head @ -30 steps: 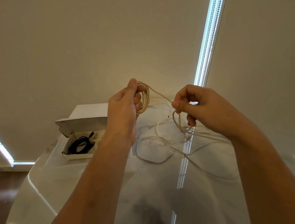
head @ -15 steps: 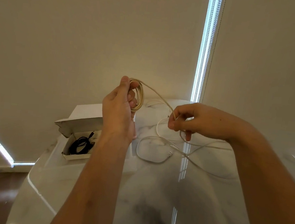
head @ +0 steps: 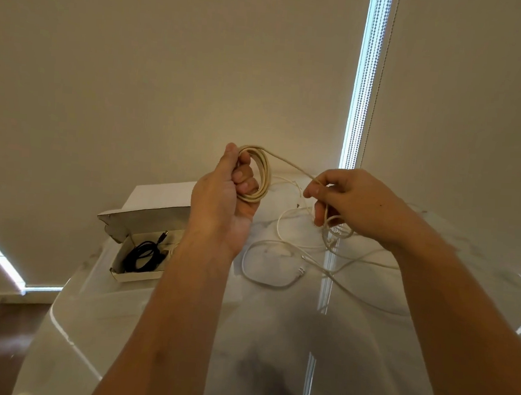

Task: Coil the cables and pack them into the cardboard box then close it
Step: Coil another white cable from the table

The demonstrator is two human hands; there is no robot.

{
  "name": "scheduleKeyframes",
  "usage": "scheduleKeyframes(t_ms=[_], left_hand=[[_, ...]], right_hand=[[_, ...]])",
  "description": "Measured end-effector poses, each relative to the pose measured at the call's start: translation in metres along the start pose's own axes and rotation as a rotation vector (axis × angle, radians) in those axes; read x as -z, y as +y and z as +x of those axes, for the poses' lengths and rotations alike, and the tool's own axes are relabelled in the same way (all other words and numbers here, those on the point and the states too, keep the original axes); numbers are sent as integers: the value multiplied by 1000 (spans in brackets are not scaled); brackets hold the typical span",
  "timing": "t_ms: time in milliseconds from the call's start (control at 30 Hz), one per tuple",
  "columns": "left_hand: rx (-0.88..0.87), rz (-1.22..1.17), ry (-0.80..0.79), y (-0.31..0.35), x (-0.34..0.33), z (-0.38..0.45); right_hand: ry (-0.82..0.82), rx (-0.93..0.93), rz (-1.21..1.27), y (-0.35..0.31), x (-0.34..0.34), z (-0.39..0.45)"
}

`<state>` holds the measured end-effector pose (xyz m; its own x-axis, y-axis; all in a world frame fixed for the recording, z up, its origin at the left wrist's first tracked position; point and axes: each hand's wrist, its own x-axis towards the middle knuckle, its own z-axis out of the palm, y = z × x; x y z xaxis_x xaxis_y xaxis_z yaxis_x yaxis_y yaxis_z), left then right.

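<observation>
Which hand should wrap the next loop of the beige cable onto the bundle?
Probably the right hand: it pinches the loose strand running from the beige cable coil. The left hand grips that coil, so it is busy holding.

- The table (head: 180,331) looks like polished white marble with grey veining, glossy enough to mirror the bright window strip.
- The cardboard box (head: 140,276) is matt, pale paperboard with a raw, torn-looking flap edge.
- The beige cable (head: 262,178) has a smooth, slightly shiny plastic sheath.
- The black cable (head: 144,255) looks rubbery (faint sheen only).
- The blinds (head: 170,65) are matt cloth.
</observation>
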<state>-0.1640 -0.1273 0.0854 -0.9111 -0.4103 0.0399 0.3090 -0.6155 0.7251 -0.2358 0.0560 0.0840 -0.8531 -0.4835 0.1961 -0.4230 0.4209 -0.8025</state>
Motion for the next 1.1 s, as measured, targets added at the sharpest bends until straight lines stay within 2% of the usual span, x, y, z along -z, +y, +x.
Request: scheduleKeyframes(t_ms=[100,300,400,500,600,700,800,900,1100], left_hand=[[11,-58,1,-3,0,2],[-44,-187,64,-6,-4,2],[-180,27,132,-8,-5,3],[-323,300,156,-9,-1,4],[-422,537,144,-10,-1,0],[-534,760,65,-17,-4,-4],[-650,1046,-19,-24,-3,-5],[-664,1260,-102,-29,2,-4],[-609,1241,-273,-30,6,-5]], right_hand=[[-168,-66,28,2,-1,-2],[-465,-62,-82,-5,-3,-7],[-563,-66,-174,-15,-4,-13],[-654,-85,-151,-27,-4,-21],[-694,-68,-149,-41,-2,-29],[-744,-65,-125,-52,3,-37],[-739,-55,-73,-55,8,-39],[-671,-23,45,-51,15,-38],[-372,99,197,-38,31,-32]])
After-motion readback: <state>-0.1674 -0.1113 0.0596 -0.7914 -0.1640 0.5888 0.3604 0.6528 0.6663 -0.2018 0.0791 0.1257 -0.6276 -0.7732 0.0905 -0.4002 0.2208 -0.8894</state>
